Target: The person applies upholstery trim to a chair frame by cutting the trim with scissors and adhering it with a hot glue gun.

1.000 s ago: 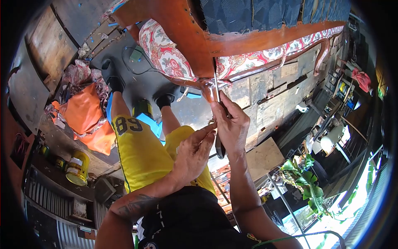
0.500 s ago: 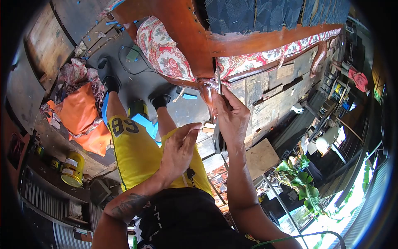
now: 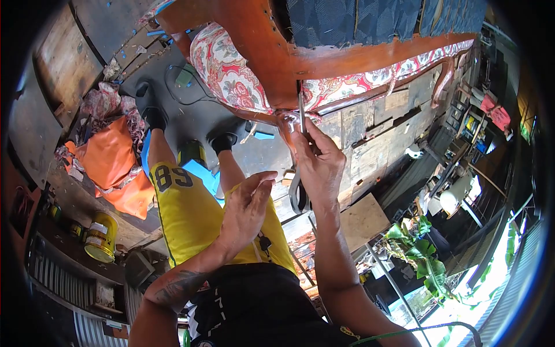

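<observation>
My right hand [image 3: 319,159] is closed round a pair of scissors [image 3: 301,113], its black handle loops hanging below my palm. The blades point up at the corner where the wooden frame [image 3: 280,69] of an upholstered seat meets its leg. Red-and-white floral fabric [image 3: 240,78] covers the seat on both sides of that corner. My left hand [image 3: 247,205] is held in front of my yellow shorts, fingers stretched out and apart from the chair. Nothing shows in it.
Orange material [image 3: 113,156] and crumpled floral cloth lie on the floor at left. A yellow can [image 3: 101,237] stands lower left. Dark patterned fabric [image 3: 324,23] covers the upper part of the seat. Another person in a red top [image 3: 496,113] is at far right.
My right hand and the scissors have shifted slightly left, and more of the handle loops shows. My left hand has moved very little. The person at far right has changed position.
</observation>
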Tool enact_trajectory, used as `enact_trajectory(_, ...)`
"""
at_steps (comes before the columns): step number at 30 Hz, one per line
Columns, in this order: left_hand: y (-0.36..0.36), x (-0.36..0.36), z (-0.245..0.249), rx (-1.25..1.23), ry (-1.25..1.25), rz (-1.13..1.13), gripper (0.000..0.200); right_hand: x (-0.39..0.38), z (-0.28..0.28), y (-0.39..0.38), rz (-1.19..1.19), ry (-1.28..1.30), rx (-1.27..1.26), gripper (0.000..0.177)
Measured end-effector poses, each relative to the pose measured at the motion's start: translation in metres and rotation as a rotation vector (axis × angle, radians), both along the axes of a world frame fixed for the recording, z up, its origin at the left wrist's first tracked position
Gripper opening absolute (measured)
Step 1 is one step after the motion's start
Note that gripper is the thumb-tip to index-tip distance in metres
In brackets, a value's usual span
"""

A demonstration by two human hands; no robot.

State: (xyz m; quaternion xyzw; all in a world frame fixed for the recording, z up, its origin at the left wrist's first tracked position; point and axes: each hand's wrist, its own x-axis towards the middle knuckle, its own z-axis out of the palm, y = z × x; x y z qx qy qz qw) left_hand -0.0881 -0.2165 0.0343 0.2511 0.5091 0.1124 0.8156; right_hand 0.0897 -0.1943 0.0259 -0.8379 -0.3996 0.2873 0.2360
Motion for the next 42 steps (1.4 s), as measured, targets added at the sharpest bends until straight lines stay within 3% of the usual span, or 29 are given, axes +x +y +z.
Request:
enact_trajectory(10, -0.003, -0.005, -0.004, 0.036, 0.016, 0.000, 0.047, 0.007, 0.030, 0.024, -0.187, 0.304, -0.202, 0.035)
enact_trajectory(12, -0.004, -0.005, -0.004, 0.019, 0.017, 0.009, 0.047, 0.015, 0.040, 0.039, -0.232, 0.363, -0.352, 0.034)
enact_trajectory(16, -0.008, -0.005, -0.006, 0.016, 0.018, 0.019, 0.048, 0.033, 0.046, 0.051, -0.172, 0.450, -0.423, 0.033)
enact_trajectory(23, -0.010, -0.010, -0.007, 0.035, 0.041, 0.104, 0.046, 0.041, 0.044, 0.054, -0.075, 0.307, -0.429, 0.035)
enact_trajectory(27, -0.006, -0.017, -0.009, 0.023, 0.034, 0.059, 0.054, 0.041, 0.046, 0.058, -0.027, 0.333, -0.441, 0.035)
enact_trajectory(42, -0.010, -0.022, -0.017, 0.001, 0.050, 0.104, 0.053, 0.039, 0.042, 0.071, -0.026, 0.404, -0.438, 0.032)
